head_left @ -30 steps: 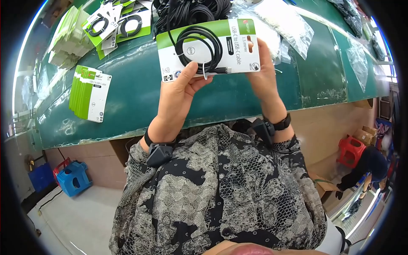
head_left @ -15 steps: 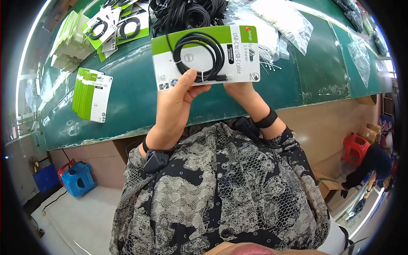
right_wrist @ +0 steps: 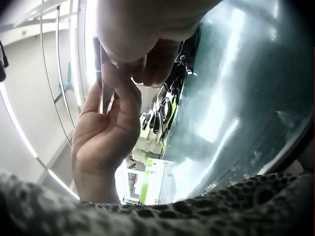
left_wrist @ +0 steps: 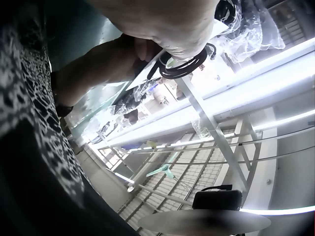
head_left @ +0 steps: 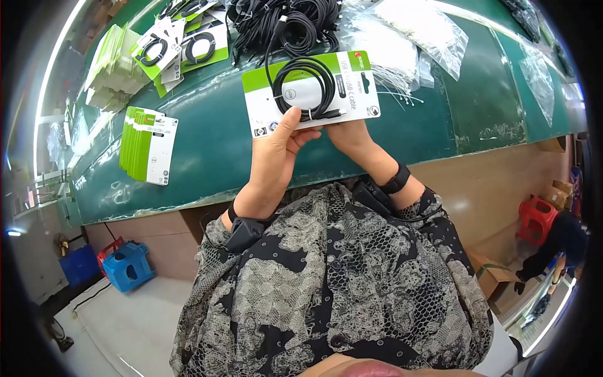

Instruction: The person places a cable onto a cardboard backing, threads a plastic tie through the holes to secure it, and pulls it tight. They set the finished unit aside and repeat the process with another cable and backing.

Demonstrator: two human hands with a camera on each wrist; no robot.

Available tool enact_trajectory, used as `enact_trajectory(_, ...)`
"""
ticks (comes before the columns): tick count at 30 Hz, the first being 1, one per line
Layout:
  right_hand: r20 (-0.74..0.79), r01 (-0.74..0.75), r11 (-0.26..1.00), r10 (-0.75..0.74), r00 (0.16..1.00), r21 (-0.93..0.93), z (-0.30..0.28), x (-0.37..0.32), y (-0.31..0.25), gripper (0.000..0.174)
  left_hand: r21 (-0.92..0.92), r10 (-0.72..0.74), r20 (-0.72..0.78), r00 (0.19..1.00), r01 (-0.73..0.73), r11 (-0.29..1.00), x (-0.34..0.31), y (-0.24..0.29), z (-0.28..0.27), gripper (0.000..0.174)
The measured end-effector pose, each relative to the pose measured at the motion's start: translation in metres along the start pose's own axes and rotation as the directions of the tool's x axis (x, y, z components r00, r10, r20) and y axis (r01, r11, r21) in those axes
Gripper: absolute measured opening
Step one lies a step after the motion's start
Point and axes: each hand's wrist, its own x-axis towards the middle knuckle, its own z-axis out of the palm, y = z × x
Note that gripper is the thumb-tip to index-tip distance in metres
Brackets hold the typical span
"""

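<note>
My left hand (head_left: 271, 151) grips the lower left edge of a green and white packaging card (head_left: 260, 103), thumb on its front, beside a coiled black USB-C cable (head_left: 326, 78). A small white tie (head_left: 309, 115) crosses the bottom of the coil. Behind the card's lower right reaches my right hand (head_left: 352, 135), its fingers hidden in the head view. From the right wrist, curled fingers of the right hand (right_wrist: 147, 59) show close to the card's back, opposite the left hand (right_wrist: 106, 132); I cannot tell what they hold.
A fanned stack of cards (head_left: 147, 147) lies to the left on the green table (head_left: 213, 163). Farther back are piled cards (head_left: 113, 69), packed cable cards (head_left: 201, 47), a heap of black cables (head_left: 251, 25), and white ties (head_left: 399, 85) by plastic bags (head_left: 440, 28).
The right hand has left the card's right edge and gone behind it. The white tie, earlier a loop standing out, now lies close around the coil. The card is lower in view.
</note>
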Motion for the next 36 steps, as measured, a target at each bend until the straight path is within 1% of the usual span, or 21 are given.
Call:
enact_trajectory(3, 0.064, 0.056, 0.981, -0.044, 0.997, -0.186, -0.006, 0.000, 0.002, 0.029, 0.010, 0.016, -0.044, 0.999, -0.016, 1.000, -0.002, -0.001, -0.003, 0.028)
enact_trajectory(4, 0.065, 0.054, 0.981, -0.043, 0.997, -0.184, -0.008, 0.000, 0.002, 0.029, 0.014, 0.024, -0.063, 0.998, -0.023, 1.000, -0.002, -0.002, -0.004, 0.028)
enact_trajectory(7, 0.078, 0.254, 0.852, -0.247, 0.966, -0.458, -0.011, 0.001, 0.002, 0.034, 0.008, -0.008, -0.055, 0.998, 0.009, 1.000, -0.003, -0.002, -0.008, 0.030)
enact_trajectory(11, 0.032, 0.237, 0.914, -0.240, 0.970, -0.330, -0.003, -0.008, 0.012, 0.033, -0.090, -0.083, -0.017, 0.996, 0.081, 0.993, -0.003, -0.007, -0.013, 0.031)
enact_trajectory(13, 0.052, 0.257, 0.893, -0.256, 0.965, -0.368, -0.002, -0.011, 0.012, 0.032, -0.133, -0.116, 0.000, 0.993, 0.115, 0.984, -0.003, -0.010, -0.014, 0.032)
enact_trajectory(16, 0.095, 0.310, 0.843, -0.300, 0.949, -0.440, -0.003, -0.005, -0.002, 0.030, -0.188, -0.066, -0.018, 0.998, 0.061, 0.980, 0.002, -0.008, -0.015, 0.033)
enact_trajectory(17, 0.164, 0.041, 0.938, 0.016, 0.986, -0.343, -0.006, -0.003, -0.013, 0.028, -0.184, -0.061, -0.020, 0.998, 0.056, 0.981, 0.005, -0.008, -0.015, 0.033)
enact_trajectory(18, 0.263, -0.246, 0.933, 0.315, 0.912, -0.264, -0.009, 0.001, -0.026, 0.026, -0.119, 0.025, -0.033, 0.999, -0.029, 0.992, 0.010, -0.008, -0.015, 0.034)
enact_trajectory(19, 0.383, -0.517, 0.828, 0.560, 0.735, -0.219, -0.008, 0.003, -0.033, 0.024, -0.053, 0.114, -0.045, 0.993, -0.116, 0.992, 0.013, -0.008, -0.015, 0.035)
enact_trajectory(20, 0.392, -0.511, 0.833, 0.552, 0.736, -0.212, -0.001, 0.000, -0.033, 0.024, 0.017, 0.199, -0.051, 0.979, -0.199, 0.980, 0.014, -0.007, -0.018, 0.035)
enact_trajectory(21, 0.336, -0.585, 0.796, 0.515, 0.789, 0.153, 0.009, -0.007, -0.029, 0.024, 0.025, 0.203, -0.052, 0.978, -0.202, 0.979, 0.011, -0.007, -0.022, 0.035)
enact_trajectory(22, 0.256, -0.557, 0.661, 0.502, 0.826, 0.502, 0.018, -0.012, -0.024, 0.023, 0.183, 0.164, 0.035, 0.986, -0.168, 0.969, 0.006, -0.008, -0.028, 0.039)
enact_trajectory(23, 0.163, -0.427, 0.449, 0.515, 0.841, 0.785, 0.022, -0.014, -0.022, 0.024, 0.338, 0.106, 0.119, 0.987, -0.141, 0.930, 0.001, -0.010, -0.032, 0.043)
enact_trajectory(24, 0.150, -0.416, 0.449, 0.516, 0.843, 0.791, 0.018, -0.012, -0.020, 0.024, 0.485, 0.033, 0.193, 0.981, -0.125, 0.866, 0.000, -0.010, -0.036, 0.046)
enact_trajectory(25, 0.193, -0.431, 0.438, 0.490, 0.850, 0.789, 0.008, -0.009, -0.015, 0.024, 0.487, 0.026, 0.202, 0.979, -0.123, 0.864, 0.002, -0.008, -0.039, 0.046)
enact_trajectory(28, 0.283, -0.470, 0.423, 0.433, 0.856, 0.775, -0.026, 0.000, -0.008, 0.026, 0.140, -0.058, 0.201, 0.978, 0.030, 0.990, 0.005, 0.007, -0.051, 0.060)
enact_trajectory(31, 0.463, -0.643, 0.510, 0.446, 0.766, 0.572, -0.049, 0.009, -0.022, 0.027, 0.224, -0.066, 0.269, 0.961, 0.004, 0.974, 0.016, 0.033, -0.048, 0.067)
enact_trajectory(32, 0.469, -0.647, 0.506, 0.445, 0.763, 0.571, -0.055, 0.012, -0.022, 0.027, 0.265, -0.073, 0.307, 0.949, -0.011, 0.964, 0.021, 0.040, -0.048, 0.070)
enact_trajectory(33, 0.577, -0.685, 0.547, 0.390, 0.718, 0.482, -0.061, 0.015, -0.021, 0.027, 0.265, -0.074, 0.302, 0.950, -0.009, 0.964, 0.027, 0.044, -0.052, 0.070)
enact_trajectory(35, 0.764, -0.717, 0.631, 0.293, 0.574, 0.297, -0.069, 0.021, -0.019, 0.026, 0.421, -0.332, 0.402, 0.853, 0.149, 0.895, 0.038, 0.049, -0.059, 0.070)
enact_trajectory(36, 0.764, -0.723, 0.623, 0.297, 0.573, 0.299, -0.070, 0.025, -0.017, 0.026, 0.502, -0.459, 0.432, 0.776, 0.216, 0.838, 0.042, 0.049, -0.060, 0.070)
